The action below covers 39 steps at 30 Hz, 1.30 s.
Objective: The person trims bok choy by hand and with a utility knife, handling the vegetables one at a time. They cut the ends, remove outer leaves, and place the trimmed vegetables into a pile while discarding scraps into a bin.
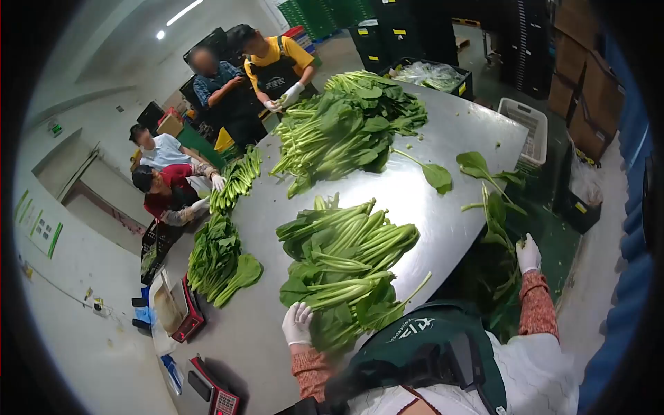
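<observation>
A steel table [422, 207] carries piles of leafy green stalks. My left hand [297, 324], in a white glove, rests with spread fingers on the near end of the closest pile [346, 266]. My right hand [528, 253], also gloved, is past the table's right edge, with its fingers closed around a bunch of loose leafy stalks [495, 220] that hangs there. A bigger heap [349, 124] lies at the far end. A single leaf [436, 174] lies between the piles.
Smaller bunches [218, 256] lie at the left edge by two red scales [188, 315] [214, 395]. Several other people [273, 66] handle greens along the far and left sides. A white crate [527, 124], black crates and cardboard boxes [588, 90] stand to the right.
</observation>
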Available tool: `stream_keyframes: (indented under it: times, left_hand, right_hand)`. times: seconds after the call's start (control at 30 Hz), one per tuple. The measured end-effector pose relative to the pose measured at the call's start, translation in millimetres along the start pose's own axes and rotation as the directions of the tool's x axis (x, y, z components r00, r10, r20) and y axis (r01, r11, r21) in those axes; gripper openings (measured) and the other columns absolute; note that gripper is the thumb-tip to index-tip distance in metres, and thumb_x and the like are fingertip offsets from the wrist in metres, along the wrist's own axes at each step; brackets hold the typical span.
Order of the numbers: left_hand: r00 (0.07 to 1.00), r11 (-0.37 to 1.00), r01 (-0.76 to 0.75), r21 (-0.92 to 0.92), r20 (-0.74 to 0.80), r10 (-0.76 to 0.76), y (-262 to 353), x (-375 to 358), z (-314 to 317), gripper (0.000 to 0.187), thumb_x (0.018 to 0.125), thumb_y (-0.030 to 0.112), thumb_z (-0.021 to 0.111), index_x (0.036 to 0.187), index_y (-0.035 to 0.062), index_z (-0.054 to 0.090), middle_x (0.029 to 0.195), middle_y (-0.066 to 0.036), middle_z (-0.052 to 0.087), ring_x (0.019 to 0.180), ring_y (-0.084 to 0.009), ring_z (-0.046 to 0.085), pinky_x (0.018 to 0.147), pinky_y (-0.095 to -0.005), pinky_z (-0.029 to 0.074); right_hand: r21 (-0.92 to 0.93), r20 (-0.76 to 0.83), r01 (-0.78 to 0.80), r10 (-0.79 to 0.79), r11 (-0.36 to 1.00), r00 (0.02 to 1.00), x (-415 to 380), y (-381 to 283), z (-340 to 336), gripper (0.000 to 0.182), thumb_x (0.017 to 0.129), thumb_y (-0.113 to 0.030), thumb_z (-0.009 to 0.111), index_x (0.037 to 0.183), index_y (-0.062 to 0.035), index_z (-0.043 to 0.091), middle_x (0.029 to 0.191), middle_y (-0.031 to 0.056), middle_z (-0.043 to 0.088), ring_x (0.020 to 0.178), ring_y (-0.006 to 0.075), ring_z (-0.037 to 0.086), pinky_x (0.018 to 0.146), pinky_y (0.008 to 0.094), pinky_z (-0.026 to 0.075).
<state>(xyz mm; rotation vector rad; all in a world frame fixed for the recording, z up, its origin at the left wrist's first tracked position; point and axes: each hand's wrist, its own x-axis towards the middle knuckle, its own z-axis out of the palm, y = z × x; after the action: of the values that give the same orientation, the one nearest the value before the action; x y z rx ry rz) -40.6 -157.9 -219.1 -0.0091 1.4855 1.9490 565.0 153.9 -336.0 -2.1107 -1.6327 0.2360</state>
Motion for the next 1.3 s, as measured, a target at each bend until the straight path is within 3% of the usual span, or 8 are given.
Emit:
stream_keyframes:
  times: [0.1,0.2,0.47,0.7,0.87,1.03,1.2,1.3]
  left_hand:
    - [0.998,0.998,-0.057,0.028,-0.03,0.058,5.7,-14.9,2.2,0.028,0.093,0.021,0.063,0.113,0.0018,0.061,0.106,-0.013,0.067,0.085,-0.023,0.066,0.071,-0.033,0.053]
    - [0.998,0.991,-0.051,0.125,-0.016,0.053,7.2,-32.7,13.7,0.027,0.094,0.019,0.062,0.114,0.0015,0.061,0.106,-0.013,0.067,0.084,-0.0205,0.067,0.069,-0.0286,0.052]
    - [0.997,0.946,-0.074,0.315,0.046,0.062,-19.7,-59.1,19.1,0.028,0.097,0.019,0.06,0.115,-0.0022,0.061,0.104,-0.012,0.069,0.083,-0.0162,0.067,0.072,-0.0257,0.054]
    - [0.991,0.797,0.069,0.6,0.051,-0.124,-35.7,-90.5,7.8,0.029,0.097,0.025,0.06,0.1,-0.0029,0.067,0.088,-0.01,0.071,0.072,-0.0134,0.067,0.068,-0.0245,0.053]
    - [0.905,0.224,-0.299,0.928,0.35,-0.241,-89.4,-85.7,24.5,0.046,0.088,0.042,0.063,0.101,-0.0018,0.068,0.096,-0.019,0.071,0.088,-0.0306,0.069,0.078,-0.0379,0.053]
    - [0.881,0.128,-0.376,0.918,0.396,-0.257,-93.1,-79.8,57.3,0.047,0.087,0.044,0.062,0.103,0.0007,0.068,0.097,-0.022,0.069,0.092,-0.0379,0.066,0.082,-0.0406,0.052]
    - [0.928,0.376,-0.299,0.877,0.359,-0.099,-70.6,-69.2,52.0,0.025,0.086,0.029,0.065,0.089,0.0044,0.071,0.084,-0.015,0.07,0.077,-0.0321,0.067,0.071,-0.0389,0.053]
    - [0.733,-0.049,-0.616,0.786,0.595,0.33,-63.9,-54.3,72.1,0.016,0.079,0.017,0.071,0.094,0.0115,0.068,0.098,-0.007,0.069,0.09,-0.0248,0.066,0.079,-0.0352,0.051]
  right_hand:
    - [0.205,-0.063,0.201,-0.192,0.958,0.979,-2.5,-58.0,-3.3,0.045,0.084,-0.02,0.069,0.126,-0.0072,0.058,0.107,0.0141,0.069,0.094,0.0315,0.067,0.082,0.0425,0.053]
    - [0.397,0.233,0.296,-0.407,0.869,0.883,-39.9,-158.3,-12.9,0.029,0.081,-0.023,0.07,0.109,-0.0137,0.069,0.099,0.0136,0.07,0.092,0.0321,0.068,0.079,0.0386,0.054]
    - [0.502,0.498,0.75,-0.853,0.431,0.157,-145.7,-275.0,38.1,0.04,0.08,-0.038,0.068,0.107,-0.0095,0.06,0.094,0.0165,0.061,0.08,0.0369,0.064,0.07,0.0472,0.052]
    - [0.513,0.515,0.703,-0.831,0.493,0.208,-144.9,-280.1,59.9,0.026,0.081,-0.022,0.065,0.106,-0.0129,0.066,0.094,0.0126,0.067,0.085,0.0332,0.067,0.073,0.0428,0.054]
    - [0.694,0.342,0.514,-0.86,0.503,0.38,-161.2,-310.6,44.9,0.042,0.083,-0.02,0.068,0.124,-0.017,0.06,0.098,0.0126,0.067,0.082,0.0331,0.064,0.076,0.0401,0.053]
    - [0.638,0.351,0.755,-0.93,0.154,-0.107,-161.4,-303.7,54.9,0.034,0.081,-0.019,0.068,0.114,-0.0177,0.061,0.088,0.0101,0.062,0.079,0.0344,0.064,0.073,0.042,0.053]
    - [0.446,0.52,0.803,-0.845,0.396,0.128,-91.9,-244.1,37.0,0.023,0.077,-0.015,0.065,0.1,-0.0148,0.065,0.092,0.0127,0.067,0.088,0.0334,0.066,0.075,0.0443,0.052]
    - [0.267,0.569,0.773,-0.742,0.575,0.356,-16.0,-192.0,23.9,0.038,0.079,-0.014,0.065,0.117,-0.0181,0.065,0.093,0.0133,0.069,0.085,0.034,0.067,0.076,0.0416,0.053]
